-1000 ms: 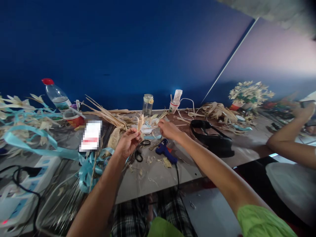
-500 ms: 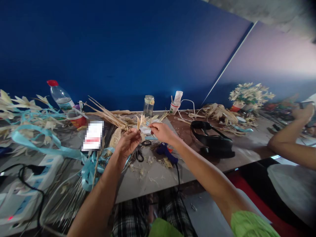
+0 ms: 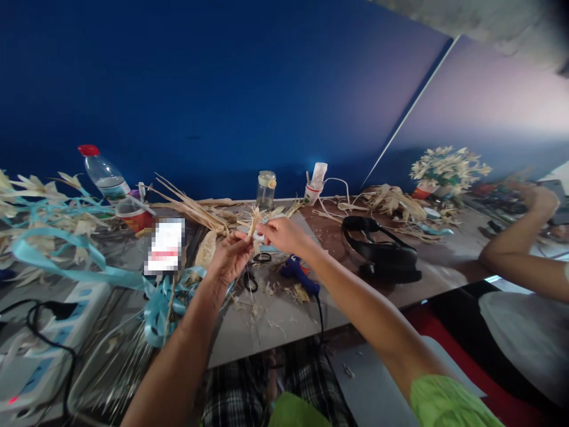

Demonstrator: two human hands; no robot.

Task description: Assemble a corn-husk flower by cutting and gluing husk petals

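My left hand (image 3: 232, 255) pinches a small pale flower of dried corn husk (image 3: 254, 223) by its base. A thin wire stem hangs below those fingers. On the flower's right side, the fingers of my right hand (image 3: 284, 233) are closed at the petals; how much they grip is partly hidden. Black-handled scissors (image 3: 250, 280) lie on the table just below my hands. Right of them is a blue glue gun (image 3: 299, 273) with a dark cord.
Husk strips (image 3: 191, 204), a glass jar (image 3: 266, 190) and a paper cup (image 3: 312, 194) stand along the wall. Light-blue ribbon (image 3: 162, 308), a phone (image 3: 164, 246) and a power strip (image 3: 53, 332) lie left. A black strapped device (image 3: 382, 252) lies right, near another person's arm (image 3: 515, 237).
My right hand has moved left, from just beside the flower to its petals. My left hand still holds the flower. The view has shifted slightly.
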